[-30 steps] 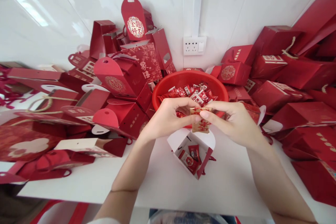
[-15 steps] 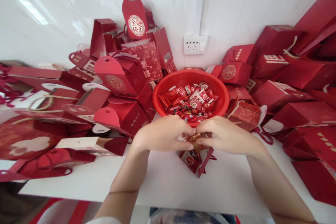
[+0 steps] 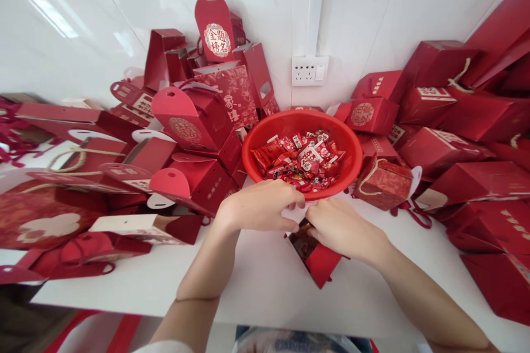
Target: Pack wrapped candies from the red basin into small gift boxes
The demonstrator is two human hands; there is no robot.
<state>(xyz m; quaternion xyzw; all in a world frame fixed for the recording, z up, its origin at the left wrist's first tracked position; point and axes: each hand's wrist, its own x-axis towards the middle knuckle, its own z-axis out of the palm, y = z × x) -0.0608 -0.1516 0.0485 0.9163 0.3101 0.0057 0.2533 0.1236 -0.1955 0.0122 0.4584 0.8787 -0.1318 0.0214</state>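
A small red box (image 3: 325, 262) stands open on the white table in front of a red plastic basket (image 3: 356, 146) of wrapped sweets (image 3: 308, 157). My right hand (image 3: 342, 226) reaches down at the box's opening, its fingertips hidden inside or behind the rim, and a bit of gold wrapper shows beside them. At the upper left of the box is my left hand (image 3: 267, 207), fingers curved and apart, with nothing seen between them. Its fingertips are near the box's edge.
Piled red gift boxes (image 3: 194, 121) fill the left side, and more boxes (image 3: 451, 149) are heaped on the right. Behind the basket, a socket (image 3: 310, 71) is on the tiled wall. The white table (image 3: 265, 287) shows along the front.
The gold-wrapped piece held between both hands has gone down toward the box. My left hand has let go of it. The box's red side now shows more to the right.
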